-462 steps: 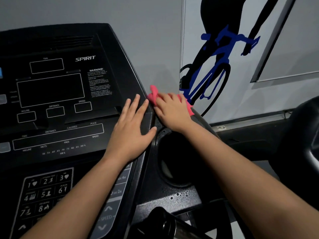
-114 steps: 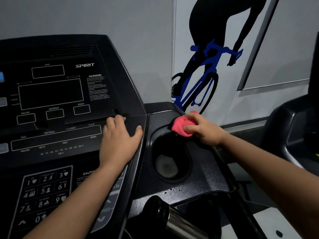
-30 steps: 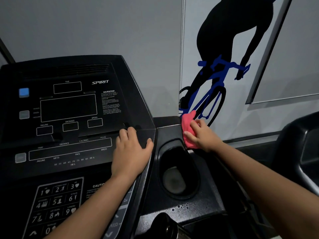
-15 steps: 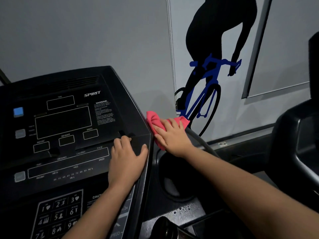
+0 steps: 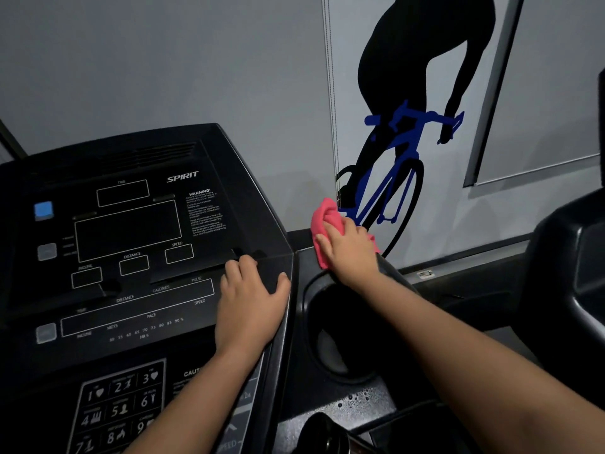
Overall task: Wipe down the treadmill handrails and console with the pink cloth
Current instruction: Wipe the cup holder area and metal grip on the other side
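Compared with half a second ago, the pink cloth [image 5: 322, 221] has slid a little away from the corner of the console [image 5: 137, 244], toward 3 o'clock, and it is more bunched. A second ago it was at the rim of the cup holder [image 5: 330, 348]. So the right hand [image 5: 352, 253] goes back and forth over the rear of the side tray [image 5: 294, 388] — I judge this patch is nearly finished, while the display face and the keypad [image 5: 121, 407] are probably still to wipe. This hand lies on the cloth with fingers nearly flat, pressing it down at 12 o'clock from the cup holder. The left hand [image 5: 252, 303] has not moved: it rests on the console's right edge, fingers loosely bent, thumb out, holding nothing. Most of the cloth is hidden under the hand, and the forearm covers part of the cup holder. A dark bar [image 5: 393, 273] comes out below the wrist — maybe a handrail, I cannot tell. Droplets [image 5: 360, 401] lie at 6 o'clock from the holder, and a shiny object [image 5: 330, 437] is cut off by the bottom edge.
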`<state>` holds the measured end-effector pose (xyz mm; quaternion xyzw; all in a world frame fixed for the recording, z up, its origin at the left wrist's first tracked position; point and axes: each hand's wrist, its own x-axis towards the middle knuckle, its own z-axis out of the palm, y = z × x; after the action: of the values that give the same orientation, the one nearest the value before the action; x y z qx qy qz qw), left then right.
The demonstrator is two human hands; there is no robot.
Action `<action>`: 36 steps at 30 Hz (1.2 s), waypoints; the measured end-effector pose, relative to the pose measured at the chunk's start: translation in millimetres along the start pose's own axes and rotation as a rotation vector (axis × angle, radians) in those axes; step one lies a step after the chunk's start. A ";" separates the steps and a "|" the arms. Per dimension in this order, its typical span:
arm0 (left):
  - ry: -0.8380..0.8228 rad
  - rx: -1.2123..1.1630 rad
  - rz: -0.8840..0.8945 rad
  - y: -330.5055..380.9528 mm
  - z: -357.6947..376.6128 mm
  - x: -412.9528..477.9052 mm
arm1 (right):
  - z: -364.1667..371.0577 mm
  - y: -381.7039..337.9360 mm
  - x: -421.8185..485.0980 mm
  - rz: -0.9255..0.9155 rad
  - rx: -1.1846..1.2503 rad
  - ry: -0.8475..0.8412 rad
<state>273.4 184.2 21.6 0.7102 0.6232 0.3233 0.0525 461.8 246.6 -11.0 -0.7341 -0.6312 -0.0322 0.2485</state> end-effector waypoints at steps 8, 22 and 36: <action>-0.022 -0.039 -0.018 -4.7 -2.2 -2.7 | 3.9 15.6 -26.9 -0.393 -0.236 -0.171; 0.001 0.014 0.034 -2.2 -0.9 -0.1 | -8.6 45.6 -18.7 -0.047 0.091 -0.166; -0.034 -0.022 0.006 -6.1 -5.2 -5.2 | -7.5 55.3 -27.3 -0.068 0.124 -0.212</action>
<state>265.4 179.0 20.8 0.7169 0.6165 0.3181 0.0697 510.4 214.2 -32.2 -0.6947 -0.6794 0.0763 0.2238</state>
